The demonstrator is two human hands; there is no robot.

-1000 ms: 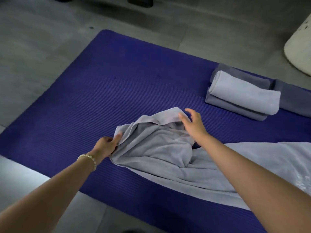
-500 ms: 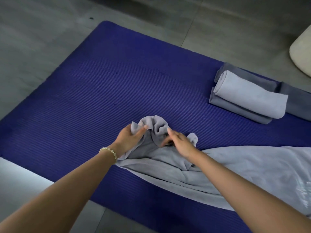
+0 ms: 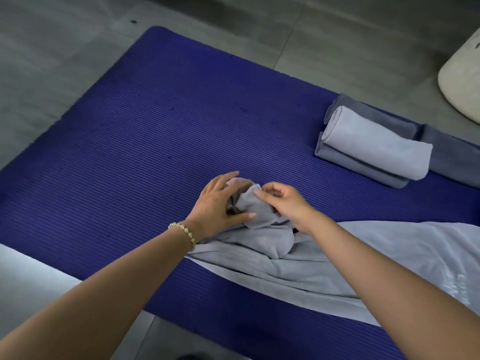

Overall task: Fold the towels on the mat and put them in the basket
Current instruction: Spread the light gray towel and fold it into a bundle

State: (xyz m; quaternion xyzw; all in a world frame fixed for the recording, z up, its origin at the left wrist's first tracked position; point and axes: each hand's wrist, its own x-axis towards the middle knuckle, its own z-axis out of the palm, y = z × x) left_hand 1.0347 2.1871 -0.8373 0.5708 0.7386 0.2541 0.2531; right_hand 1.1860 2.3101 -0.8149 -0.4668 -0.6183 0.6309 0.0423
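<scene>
**Clerk:** Entry one, the article being worked?

**Keeper:** Loose towel (image 3: 337,258), pale grey, laid on the blue mat (image 3: 155,126). Its bunched end is gathered near the mat's middle. The rest is spread toward 4 o'clock and is cut off by the frame edge.

**Clerk:** Hands?

**Keeper:** Left hand (image 3: 218,203) is laid over the bunched end from 9 o'clock. Its fingers (image 3: 228,178) are extended and spread wide, with the thumb pressed on the cloth. A beaded bracelet (image 3: 185,233) is worn at the wrist. Right hand (image 3: 288,203) is set at 3 o'clock of the bunch, with its fingers curled narrow. A fold of the loose towel is pinched between thumb and forefinger.

**Clerk:** Remaining stock?

**Keeper:** At 2 o'clock on the mat, a folded pale towel (image 3: 374,149) is stacked on a dark grey towel (image 3: 361,168). A second dark grey towel (image 3: 453,154) is laid just beside them, at their 3 o'clock. A pale rounded object (image 3: 462,74) is recorded on the tiled floor (image 3: 52,48) at 1 o'clock, off the mat. Whether it is the basket cannot be told.
</scene>
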